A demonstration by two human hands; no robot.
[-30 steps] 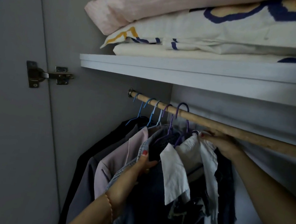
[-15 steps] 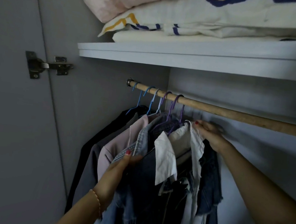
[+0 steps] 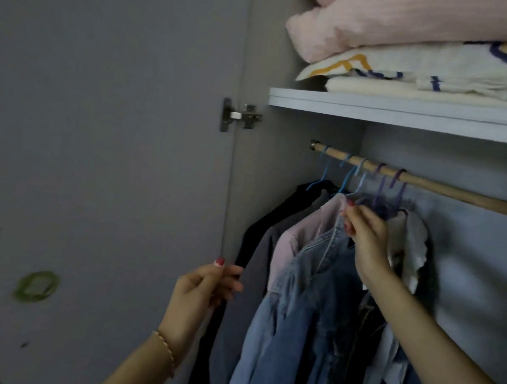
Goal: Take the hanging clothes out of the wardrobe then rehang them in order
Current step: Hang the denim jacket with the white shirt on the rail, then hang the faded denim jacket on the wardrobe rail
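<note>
Several garments hang on blue and purple hangers (image 3: pixel 349 175) from a wooden rod (image 3: pixel 470 197) in the wardrobe. From the left they are a black coat (image 3: pixel 273 226), a grey garment (image 3: pixel 252 275), a pink shirt (image 3: pixel 296 234), a light denim jacket (image 3: pixel 294 313), dark clothes and a white shirt (image 3: pixel 413 242). My right hand (image 3: pixel 367 239) grips the top of the denim jacket at its collar, just under the hanger hooks. My left hand (image 3: pixel 203 294) hovers with loosely curled fingers at the black coat's left edge; nothing shows in it.
A white shelf (image 3: pixel 417 116) above the rod carries folded pink bedding (image 3: pixel 397 23) and a patterned white quilt (image 3: pixel 454 73). The open grey door (image 3: pixel 91 138) with its hinge (image 3: pixel 241 116) stands to the left, with a green ring mark (image 3: pixel 36 287) on it. The rod's right stretch is bare.
My left hand has let go of the denim jacket and moved left to the black coat's edge. My right hand has shifted from beside the white shirt to the denim jacket's collar. The view swung left.
</note>
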